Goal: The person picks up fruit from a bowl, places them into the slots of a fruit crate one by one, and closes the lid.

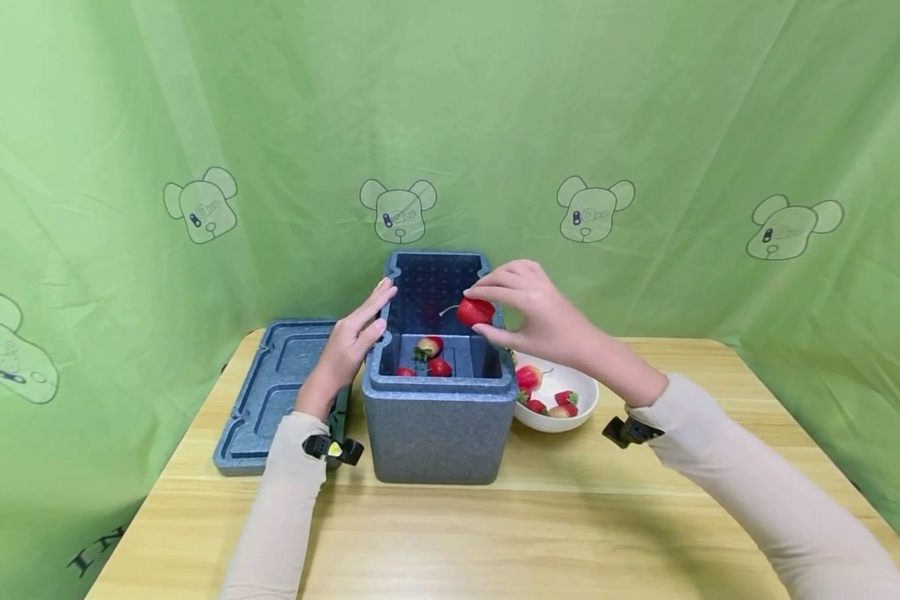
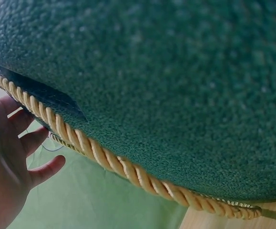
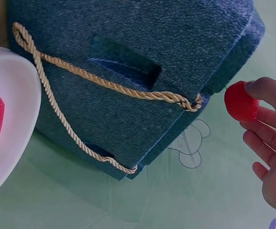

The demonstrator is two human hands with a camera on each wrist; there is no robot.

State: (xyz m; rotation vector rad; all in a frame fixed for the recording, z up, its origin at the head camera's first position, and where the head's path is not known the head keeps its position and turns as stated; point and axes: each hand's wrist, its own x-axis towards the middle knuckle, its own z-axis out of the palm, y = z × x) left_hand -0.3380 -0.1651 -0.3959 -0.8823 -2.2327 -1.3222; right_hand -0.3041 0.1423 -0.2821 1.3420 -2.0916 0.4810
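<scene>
A red strawberry (image 1: 475,312) with a thin stem is pinched between the thumb and fingers of my right hand (image 1: 543,317), above the right side of a blue-grey foam box (image 1: 438,433). The right wrist view shows the same strawberry (image 3: 241,101) at the fingertips, level with the box's rim. My left hand (image 1: 348,346) rests against the box's left rim with its fingers extended; in the left wrist view its fingers (image 2: 52,171) are spread beside the wall. Inside the lidless box, several strawberries (image 1: 439,367) lie on the floor near the front.
A white bowl (image 1: 588,400) with several strawberries stands right of the box. The box's lid (image 1: 258,417) lies on the wooden table (image 1: 570,533) to the left. Twisted rope (image 3: 109,85) hangs along the box's sides. A green curtain (image 1: 495,100) encloses the table's back and sides.
</scene>
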